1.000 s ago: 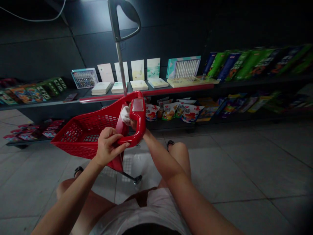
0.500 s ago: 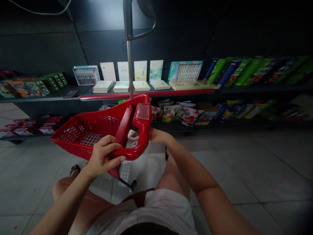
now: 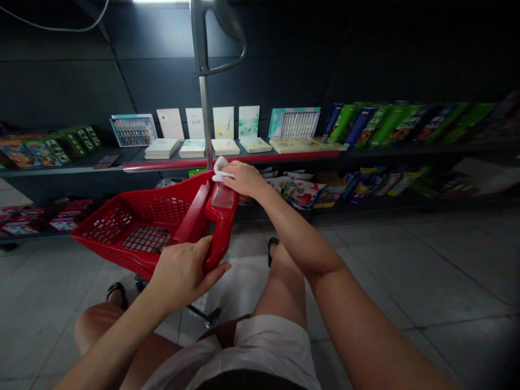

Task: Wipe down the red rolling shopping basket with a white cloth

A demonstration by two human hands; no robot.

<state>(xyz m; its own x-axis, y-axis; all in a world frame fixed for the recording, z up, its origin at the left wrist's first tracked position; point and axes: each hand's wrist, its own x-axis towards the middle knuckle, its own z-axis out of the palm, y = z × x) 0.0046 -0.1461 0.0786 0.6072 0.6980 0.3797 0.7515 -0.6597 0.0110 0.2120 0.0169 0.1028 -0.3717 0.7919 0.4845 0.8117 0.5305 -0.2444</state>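
My left hand (image 3: pixel 184 273) is wrapped around the lower part of a red plastic shopping basket's moulded handle (image 3: pixel 219 230). The mesh-walled red basket (image 3: pixel 122 227) tilts away to the left, and nothing shows inside it. My right hand (image 3: pixel 244 180) rests on the basket's top rim beside the handle, pressing a white cloth (image 3: pixel 220 169) there. The cloth is bunched and partly covered by my fingers. A clear-covered panel (image 3: pixel 223 196) sits on the handle just below my right hand.
A metal pole (image 3: pixel 204 108) with a grey grip (image 3: pixel 215 38) rises from the basket. Dark shelves (image 3: pixel 227 157) hold books, cards, boxed sets and snack packets. Small wheels (image 3: pixel 212 317) show below the basket, above grey floor tiles (image 3: pixel 406 271).
My right hand has moved up from behind the handle to the top rim, carrying the white cloth. The basket has shifted slightly left and down in view.
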